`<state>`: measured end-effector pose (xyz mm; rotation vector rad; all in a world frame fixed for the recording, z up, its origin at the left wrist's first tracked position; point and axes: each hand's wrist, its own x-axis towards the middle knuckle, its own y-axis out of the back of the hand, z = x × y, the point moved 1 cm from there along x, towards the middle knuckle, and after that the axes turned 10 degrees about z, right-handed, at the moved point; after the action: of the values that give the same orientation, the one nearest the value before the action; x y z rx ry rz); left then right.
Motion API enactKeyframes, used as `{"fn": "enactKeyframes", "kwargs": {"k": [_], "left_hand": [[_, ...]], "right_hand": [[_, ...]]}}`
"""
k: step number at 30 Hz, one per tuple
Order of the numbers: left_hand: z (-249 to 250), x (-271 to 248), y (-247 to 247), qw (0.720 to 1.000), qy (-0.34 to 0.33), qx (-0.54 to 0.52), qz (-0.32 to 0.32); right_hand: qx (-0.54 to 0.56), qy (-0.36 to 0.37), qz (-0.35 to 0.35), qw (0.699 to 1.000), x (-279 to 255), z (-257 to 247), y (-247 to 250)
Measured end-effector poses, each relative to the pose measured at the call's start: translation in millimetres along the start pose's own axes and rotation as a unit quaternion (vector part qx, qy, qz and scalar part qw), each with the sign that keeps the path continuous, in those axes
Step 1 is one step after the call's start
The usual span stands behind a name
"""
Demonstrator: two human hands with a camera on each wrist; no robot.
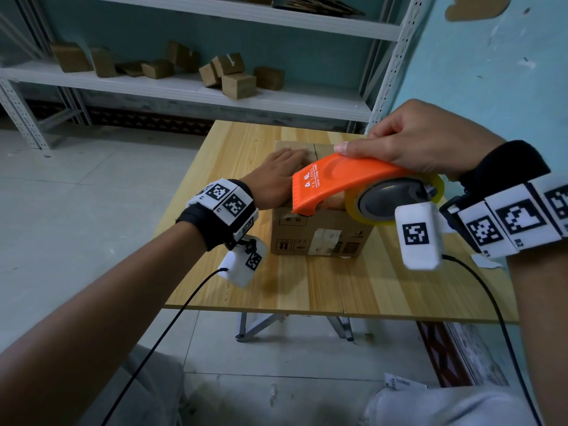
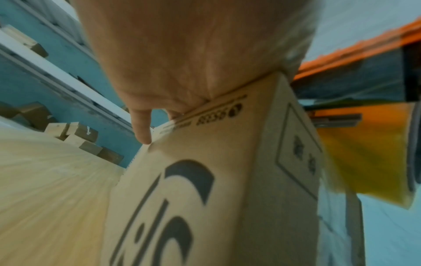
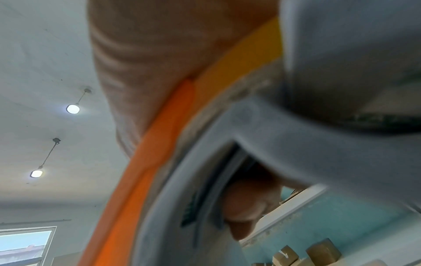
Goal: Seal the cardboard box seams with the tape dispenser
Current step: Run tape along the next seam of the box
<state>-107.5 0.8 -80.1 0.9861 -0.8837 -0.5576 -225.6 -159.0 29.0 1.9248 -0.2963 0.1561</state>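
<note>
A small printed cardboard box [image 1: 319, 235] stands on the wooden table [image 1: 239, 281]. My left hand [image 1: 276, 173] lies flat on the box top with straight fingers; in the left wrist view the palm [image 2: 182, 63] presses the box [image 2: 205, 180] along its top edge. My right hand [image 1: 412, 142] grips the orange tape dispenser [image 1: 344, 179] from above, holding it over the near part of the box top. Its yellowish tape roll [image 1: 396, 204] hangs at the box's right. The orange frame [image 3: 148, 171] and grey hub fill the right wrist view. The top seam is mostly hidden.
A grey metal shelf rack [image 1: 196, 90] with several small cardboard boxes [image 1: 236, 84] stands behind the table. A blue wall [image 1: 491, 72] runs close on the right. Black cables [image 1: 172, 327] hang from both wrists. A paper label [image 1: 402, 385] lies on the floor.
</note>
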Motion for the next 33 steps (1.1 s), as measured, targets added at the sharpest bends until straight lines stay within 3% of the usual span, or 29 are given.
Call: {"fn": "enactKeyframes", "kwargs": {"k": [7,23,26,33], "left_hand": [[-8.0,1.6,-6.3,0.978,-0.089,0.173,-0.071],[-8.6,0.5,-3.8,0.979,-0.150,0.133,-0.038],[-8.5,1.5,-5.0,0.978,-0.123,0.158,-0.055],[-5.5,-1.8,-2.6,0.971,-0.165,0.163,-0.063]], "right_hand": [[-0.002,0.014,-0.033,0.999,7.6,-0.2,-0.1],[-0.019,0.008,-0.070,0.997,11.9,3.7,6.3],[-0.020,0.012,-0.073,0.997,10.1,3.9,7.3],[-0.025,0.005,-0.068,0.997,8.9,5.3,9.7]]}}
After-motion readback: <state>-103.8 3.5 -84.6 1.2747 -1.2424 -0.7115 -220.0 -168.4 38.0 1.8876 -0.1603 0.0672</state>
